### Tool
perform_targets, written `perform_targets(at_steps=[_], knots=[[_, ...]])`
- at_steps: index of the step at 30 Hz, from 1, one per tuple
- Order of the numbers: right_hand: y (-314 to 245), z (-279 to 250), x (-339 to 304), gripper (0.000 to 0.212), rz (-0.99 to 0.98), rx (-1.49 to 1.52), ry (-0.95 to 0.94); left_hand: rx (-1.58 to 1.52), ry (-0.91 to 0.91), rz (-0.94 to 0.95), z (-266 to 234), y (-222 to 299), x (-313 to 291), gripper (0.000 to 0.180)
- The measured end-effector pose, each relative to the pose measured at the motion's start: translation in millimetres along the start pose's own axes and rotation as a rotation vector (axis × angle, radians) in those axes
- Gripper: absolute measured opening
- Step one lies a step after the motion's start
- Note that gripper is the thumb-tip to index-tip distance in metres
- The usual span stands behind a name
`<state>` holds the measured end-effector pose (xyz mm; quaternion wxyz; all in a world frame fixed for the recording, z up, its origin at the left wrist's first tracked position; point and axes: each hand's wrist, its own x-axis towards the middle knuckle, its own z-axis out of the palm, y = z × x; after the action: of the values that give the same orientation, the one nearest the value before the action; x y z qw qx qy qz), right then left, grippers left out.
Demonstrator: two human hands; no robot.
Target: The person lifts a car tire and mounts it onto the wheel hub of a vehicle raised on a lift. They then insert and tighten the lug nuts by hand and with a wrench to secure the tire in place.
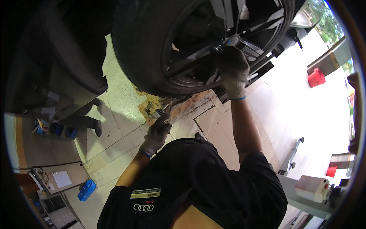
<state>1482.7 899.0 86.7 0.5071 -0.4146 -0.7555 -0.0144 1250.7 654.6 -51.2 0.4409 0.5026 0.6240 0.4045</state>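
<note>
Gloves, grey and knitted, cover both of the person's hands beneath a raised car wheel. The right hand [233, 70] is lifted to the hub of the large black tyre on its dark spoked alloy rim [198, 42], palm against the spokes just below a small metal wheel bolt [218, 48] at the hand's eleven o'clock; whether the fingers are curled round anything cannot be told from this angle. The left hand [157, 133] hangs lower, at the right hand's seven o'clock, the two well apart, and it is closed round a small ribbed metal socket piece [158, 113] that juts from the top of the fist.

The person's black short-sleeved work shirt [198, 183] fills the lower middle of the frame, at six o'clock from the hands. Directly under the wheel lies a worn, rust-stained patch of pale tiled workshop floor [183, 105]. At nine o'clock from the left hand, another person's dark trousers and black shoes [82, 122] stand on the tiles. A small blue plastic box [87, 189] rests at the left hand's seven o'clock, near a grey flat-topped cabinet [61, 177]. At the right hand's three o'clock, far off in bright daylight, sits a red bucket [316, 78].
</note>
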Motion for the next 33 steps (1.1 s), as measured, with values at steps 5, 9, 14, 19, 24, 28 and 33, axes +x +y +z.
perform_targets(at_steps=[5,9,14,19,24,28,33], knots=[[-1.4,-9.2,7.1,0.024,-0.06,0.039,-0.042,0.134,0.082,0.041,2.7,-16.5,-4.3,0.043],[-8.3,-9.8,9.2,0.025,-0.012,-0.052,-0.097,0.149,0.084,0.031,2.4,-22.2,-7.5,0.043],[-16.8,-7.0,7.1,0.024,0.02,-0.149,-0.052,0.179,0.094,0.054,7.1,-32.5,-10.6,0.045],[-23.5,-9.3,10.4,0.027,0.07,-0.219,-0.135,0.187,0.102,0.055,9.6,-43.7,-12.0,0.046],[-25.1,-4.9,18.4,0.036,0.301,-0.282,-0.331,0.185,0.068,0.005,11.9,-49.0,-11.0,0.048],[-15.5,-2.0,17.5,0.033,0.476,0.036,-0.365,0.23,0.041,-0.003,15.3,-50.1,-7.7,0.047],[-1.4,-5.1,6.8,0.039,0.406,0.117,-0.293,0.292,-0.057,-0.013,18.6,-48.5,-1.4,0.046]])
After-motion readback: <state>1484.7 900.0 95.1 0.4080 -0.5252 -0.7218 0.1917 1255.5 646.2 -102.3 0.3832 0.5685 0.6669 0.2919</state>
